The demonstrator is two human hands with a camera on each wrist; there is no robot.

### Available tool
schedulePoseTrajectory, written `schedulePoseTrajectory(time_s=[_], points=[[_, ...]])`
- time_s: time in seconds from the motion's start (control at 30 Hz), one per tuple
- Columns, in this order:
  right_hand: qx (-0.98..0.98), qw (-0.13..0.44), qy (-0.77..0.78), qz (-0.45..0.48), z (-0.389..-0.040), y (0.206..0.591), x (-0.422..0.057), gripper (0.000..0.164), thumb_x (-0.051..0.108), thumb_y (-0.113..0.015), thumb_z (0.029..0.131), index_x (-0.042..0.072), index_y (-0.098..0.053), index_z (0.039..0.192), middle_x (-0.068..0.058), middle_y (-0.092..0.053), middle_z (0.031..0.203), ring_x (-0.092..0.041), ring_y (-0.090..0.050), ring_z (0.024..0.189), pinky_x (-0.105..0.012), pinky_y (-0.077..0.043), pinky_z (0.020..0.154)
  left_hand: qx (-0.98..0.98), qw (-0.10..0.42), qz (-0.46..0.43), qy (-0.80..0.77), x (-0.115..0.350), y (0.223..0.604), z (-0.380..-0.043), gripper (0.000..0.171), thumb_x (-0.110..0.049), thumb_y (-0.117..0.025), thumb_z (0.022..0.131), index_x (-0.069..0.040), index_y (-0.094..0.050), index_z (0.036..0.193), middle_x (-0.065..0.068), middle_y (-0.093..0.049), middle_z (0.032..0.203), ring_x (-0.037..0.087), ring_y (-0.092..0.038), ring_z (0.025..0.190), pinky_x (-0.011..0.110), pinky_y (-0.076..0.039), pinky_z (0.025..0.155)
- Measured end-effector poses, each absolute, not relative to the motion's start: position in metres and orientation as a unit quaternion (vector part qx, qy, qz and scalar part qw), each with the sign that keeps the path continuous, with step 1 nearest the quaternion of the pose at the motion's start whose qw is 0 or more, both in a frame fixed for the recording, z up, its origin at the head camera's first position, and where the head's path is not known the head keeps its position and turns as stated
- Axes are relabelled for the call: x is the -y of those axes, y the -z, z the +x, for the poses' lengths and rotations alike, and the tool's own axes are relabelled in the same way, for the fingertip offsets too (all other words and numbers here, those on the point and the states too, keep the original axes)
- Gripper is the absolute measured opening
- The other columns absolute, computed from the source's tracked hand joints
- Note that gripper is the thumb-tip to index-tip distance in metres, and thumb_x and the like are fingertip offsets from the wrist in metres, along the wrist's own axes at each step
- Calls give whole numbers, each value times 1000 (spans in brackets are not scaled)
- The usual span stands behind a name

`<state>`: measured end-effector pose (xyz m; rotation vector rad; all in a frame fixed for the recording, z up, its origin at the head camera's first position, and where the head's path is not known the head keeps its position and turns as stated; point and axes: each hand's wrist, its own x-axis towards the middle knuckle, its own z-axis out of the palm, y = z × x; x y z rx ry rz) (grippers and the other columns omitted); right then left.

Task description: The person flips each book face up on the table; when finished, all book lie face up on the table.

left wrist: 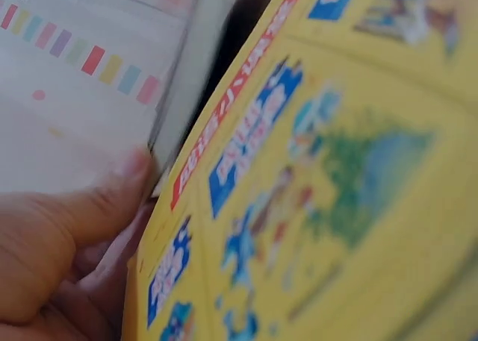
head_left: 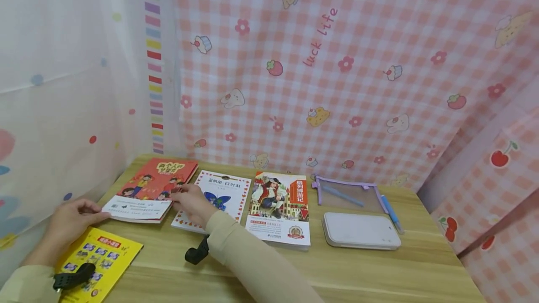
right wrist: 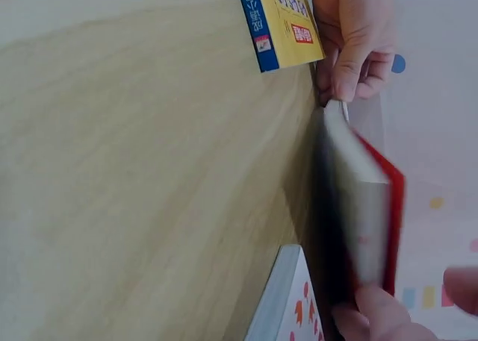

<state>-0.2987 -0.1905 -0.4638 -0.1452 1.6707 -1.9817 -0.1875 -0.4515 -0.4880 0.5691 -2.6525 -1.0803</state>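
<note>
A red-covered book (head_left: 145, 188) with a white lower band lies at the table's far left, its near edge slightly raised. My left hand (head_left: 77, 221) pinches its near left corner, the thumb on top, as the right wrist view also shows. My right hand (head_left: 195, 205) grips the book's right edge near the front corner; in the right wrist view its fingers (right wrist: 381, 315) are at the page edges. A yellow book (head_left: 115, 254) lies partly under my left forearm. Beside my right hand is a white book with a blue butterfly (head_left: 216, 199), partly covered by that hand.
Right of the butterfly book lies a book with a pirate-like figure (head_left: 273, 200). Further right are a pale pencil case (head_left: 360, 232), a purple-trimmed mesh pouch (head_left: 375, 195) and a blue pen (head_left: 392, 214). Patterned curtains (head_left: 311, 83) close off the wooden table's (head_left: 358, 275) back and sides.
</note>
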Motion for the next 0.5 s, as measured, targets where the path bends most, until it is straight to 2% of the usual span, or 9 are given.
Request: schedulePoseTrajectory(time_s=[0.1,0.2,0.37,0.5], points=[[-604,307,731,-82,-300,465,187,48,-1,-59,99,-12,-44,143,-25,-56,136,-40,-51,133,-49,-41,111,911,128,190,344,449,488,-190,27,-18,-81,88,4,-66,91,16,-62,89,30,-50,82,28,-38,62],[-587,339,730,-90,-303,465,183,58,-2,-54,100,-14,-29,151,-32,-40,150,-47,-37,142,-53,-32,116,916,139,188,325,449,489,-192,23,-13,-81,87,3,-65,89,15,-61,85,31,-50,80,30,-38,62],[-590,357,719,-84,-305,467,180,50,-4,-52,101,-16,-36,148,-32,-42,150,-46,-36,142,-52,-32,116,919,141,189,315,448,490,-195,20,-9,-79,88,3,-64,87,14,-60,83,32,-50,79,34,-38,63],[-605,360,705,-92,-303,467,183,50,0,-55,101,-15,-38,147,-28,-44,150,-42,-39,143,-50,-33,116,920,144,189,310,449,491,-197,19,-7,-79,88,4,-63,88,16,-61,83,33,-50,79,36,-40,65]])
